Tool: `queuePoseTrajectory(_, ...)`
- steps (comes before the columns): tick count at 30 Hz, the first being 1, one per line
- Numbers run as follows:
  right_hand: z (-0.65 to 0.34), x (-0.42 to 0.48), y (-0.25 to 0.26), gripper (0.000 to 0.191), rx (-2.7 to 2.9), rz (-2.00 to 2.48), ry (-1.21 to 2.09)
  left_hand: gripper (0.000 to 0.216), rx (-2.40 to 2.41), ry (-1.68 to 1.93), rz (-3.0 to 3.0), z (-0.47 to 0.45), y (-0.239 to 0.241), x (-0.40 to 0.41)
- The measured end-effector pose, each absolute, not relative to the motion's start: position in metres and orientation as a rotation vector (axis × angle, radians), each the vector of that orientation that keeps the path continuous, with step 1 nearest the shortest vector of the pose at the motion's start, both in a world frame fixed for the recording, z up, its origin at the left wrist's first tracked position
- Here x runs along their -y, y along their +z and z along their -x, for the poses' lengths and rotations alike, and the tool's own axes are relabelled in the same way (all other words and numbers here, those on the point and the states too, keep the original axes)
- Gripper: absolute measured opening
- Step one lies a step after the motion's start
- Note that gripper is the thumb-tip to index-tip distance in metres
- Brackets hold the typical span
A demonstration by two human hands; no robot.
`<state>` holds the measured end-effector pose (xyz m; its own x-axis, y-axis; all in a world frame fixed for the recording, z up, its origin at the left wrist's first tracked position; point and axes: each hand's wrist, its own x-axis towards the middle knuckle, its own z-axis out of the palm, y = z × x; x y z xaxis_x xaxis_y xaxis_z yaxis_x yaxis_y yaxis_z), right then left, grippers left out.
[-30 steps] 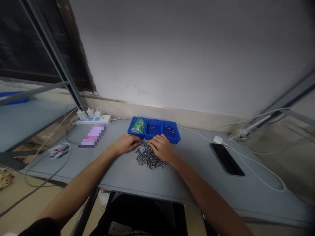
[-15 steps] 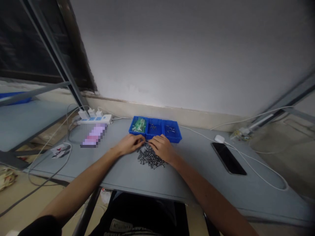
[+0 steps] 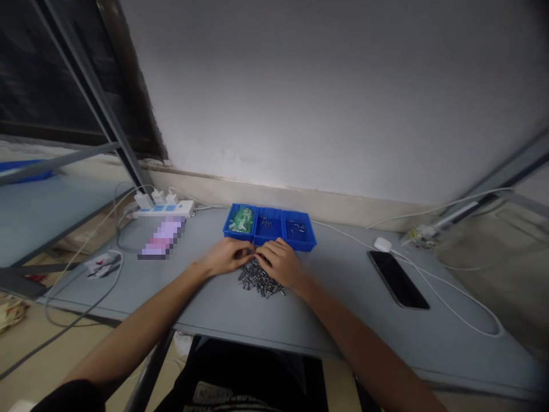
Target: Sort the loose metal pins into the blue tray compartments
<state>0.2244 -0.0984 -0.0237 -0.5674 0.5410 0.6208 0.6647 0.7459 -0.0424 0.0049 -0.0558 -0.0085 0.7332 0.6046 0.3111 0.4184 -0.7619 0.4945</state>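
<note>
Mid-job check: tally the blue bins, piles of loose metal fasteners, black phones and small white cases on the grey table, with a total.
Blue plastic bins: 3
Pile of small grey metal fasteners: 1
Flat black phone: 1
Small rounded white case: 1
Total: 6

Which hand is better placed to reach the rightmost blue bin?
Right, probably: the right hand rests on the screw pile close to the rightmost blue bin; the left hand sits nearer the bin with green parts.
</note>
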Motion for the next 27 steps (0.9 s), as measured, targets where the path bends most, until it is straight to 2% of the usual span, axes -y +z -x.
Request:
queuePoseTrajectory(3, -0.2252, 0.0974, -0.0256, 0.014, 2.306, 0.947, -0.193, 0.013, -0.773, 0.737, -2.509, -0.0058, -0.0071, 0.0561)
queuePoseTrajectory(7, -0.2266, 0.0947, -0.0292, 0.015, 2.313, 0.997, -0.195, 0.013, -0.768, 0.809, -2.450, -0.0061, -0.0076, 0.0553)
queuePoseTrajectory(27, -0.2288, 0.0929, -0.0290, 0.017, 2.201, 1.038, -0.200, 0.025, -0.769, 0.778, -2.568, -0.0023, -0.0072, 0.0509)
